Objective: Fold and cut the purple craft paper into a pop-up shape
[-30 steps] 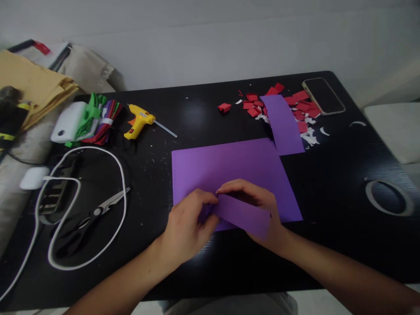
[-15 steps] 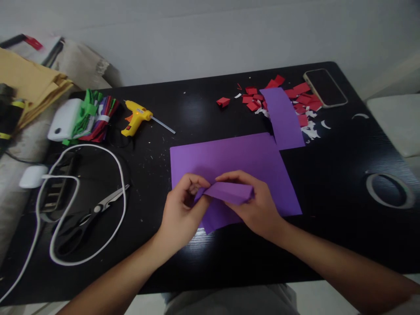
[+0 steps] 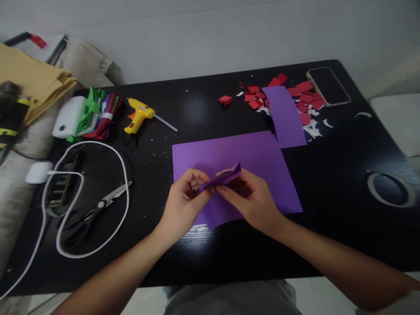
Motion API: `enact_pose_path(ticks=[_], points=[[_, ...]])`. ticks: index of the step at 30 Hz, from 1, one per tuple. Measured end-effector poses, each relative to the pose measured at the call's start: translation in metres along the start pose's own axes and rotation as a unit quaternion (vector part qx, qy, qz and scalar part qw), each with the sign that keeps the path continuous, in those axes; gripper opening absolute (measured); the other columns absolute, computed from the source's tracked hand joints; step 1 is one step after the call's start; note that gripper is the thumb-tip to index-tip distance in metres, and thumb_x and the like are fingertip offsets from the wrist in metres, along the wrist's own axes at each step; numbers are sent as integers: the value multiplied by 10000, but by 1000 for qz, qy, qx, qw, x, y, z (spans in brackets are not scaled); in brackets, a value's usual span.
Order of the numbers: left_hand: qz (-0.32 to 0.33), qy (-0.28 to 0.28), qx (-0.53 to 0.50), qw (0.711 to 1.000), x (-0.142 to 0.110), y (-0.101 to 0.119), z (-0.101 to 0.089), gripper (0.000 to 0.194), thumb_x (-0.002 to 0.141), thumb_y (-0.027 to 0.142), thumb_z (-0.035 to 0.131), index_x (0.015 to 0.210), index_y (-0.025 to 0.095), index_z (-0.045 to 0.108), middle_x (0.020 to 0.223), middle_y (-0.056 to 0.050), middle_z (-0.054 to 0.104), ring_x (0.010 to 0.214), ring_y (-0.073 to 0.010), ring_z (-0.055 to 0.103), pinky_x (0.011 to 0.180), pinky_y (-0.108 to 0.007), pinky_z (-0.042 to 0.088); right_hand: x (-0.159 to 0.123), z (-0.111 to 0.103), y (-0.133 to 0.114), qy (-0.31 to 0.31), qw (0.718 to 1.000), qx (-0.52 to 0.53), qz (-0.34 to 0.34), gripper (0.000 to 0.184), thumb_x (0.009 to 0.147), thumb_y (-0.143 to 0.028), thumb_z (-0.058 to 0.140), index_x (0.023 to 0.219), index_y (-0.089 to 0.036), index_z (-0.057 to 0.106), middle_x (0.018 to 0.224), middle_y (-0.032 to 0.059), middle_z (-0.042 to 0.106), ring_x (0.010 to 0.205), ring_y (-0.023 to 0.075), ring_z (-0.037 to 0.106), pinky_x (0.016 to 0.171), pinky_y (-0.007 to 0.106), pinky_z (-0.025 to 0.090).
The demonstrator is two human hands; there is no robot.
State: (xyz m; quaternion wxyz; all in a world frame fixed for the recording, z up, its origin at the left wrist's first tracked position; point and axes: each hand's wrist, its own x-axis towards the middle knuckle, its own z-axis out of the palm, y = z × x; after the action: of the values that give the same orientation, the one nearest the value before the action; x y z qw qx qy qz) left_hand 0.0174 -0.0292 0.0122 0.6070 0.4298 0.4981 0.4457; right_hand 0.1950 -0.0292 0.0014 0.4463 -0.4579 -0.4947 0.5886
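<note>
Both hands pinch a folded purple paper strip (image 3: pixel 226 176) above a larger purple sheet (image 3: pixel 226 151) lying on the black table. My left hand (image 3: pixel 185 201) is closed on the strip's left end, thumb in front and fingers curled behind. At the strip's right part, my right hand (image 3: pixel 254 199) is closed with its thumb below the paper and its fingers behind it. The strip is tilted, its right end raised to a pointed corner. The fingers hide part of its folds.
Another purple strip (image 3: pixel 285 118) lies over red paper pieces (image 3: pixel 305 98) and white scraps, near a phone (image 3: pixel 329 86). A tape ring (image 3: pixel 374 192) is at right. Leftward are a yellow glue gun (image 3: pixel 139 114), scissors (image 3: pixel 101 204), a looped white cable (image 3: pixel 126 192) and bundled coloured strips (image 3: pixel 90 116).
The strip has gone from lying broad and flat between my hands to folded narrow, its right end now turned upward. My right hand has shifted its grip, thumb now showing on the near side.
</note>
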Motion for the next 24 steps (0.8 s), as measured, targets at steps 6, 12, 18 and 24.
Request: enact_pose_path(ticks=[6,12,18,24], points=[[28,-3,32,999,-1,0,0,146,811,150,741,938,189,679,807,-6,714,780,-137,691,722,-249,538,1,-2,-2,20,999,-41,-15,236,843,-161,780,1054,-264,758,1042,22,803,965,193,768,866,329,639],[30,5,60,998,0,-4,-1,182,823,186,762,969,195,654,862,-14,731,770,-138,678,713,-261,521,2,-1,0,17,999,-43,-8,226,853,-193,778,1068,-258,752,1068,31,806,996,206,770,906,358,636],[19,-1,80,997,-2,-8,-1,190,859,243,762,990,216,627,842,-5,686,737,-147,618,668,-278,462,1,2,4,10,999,-38,-10,161,884,-235,773,1041,-241,740,1049,37,798,990,200,758,929,356,613],[25,5,109,994,-4,-9,-1,161,874,204,728,1011,217,643,876,-8,723,731,-138,616,661,-272,435,0,0,2,19,996,-79,-25,225,877,-166,717,1079,-260,753,1017,18,794,941,195,754,870,348,611]])
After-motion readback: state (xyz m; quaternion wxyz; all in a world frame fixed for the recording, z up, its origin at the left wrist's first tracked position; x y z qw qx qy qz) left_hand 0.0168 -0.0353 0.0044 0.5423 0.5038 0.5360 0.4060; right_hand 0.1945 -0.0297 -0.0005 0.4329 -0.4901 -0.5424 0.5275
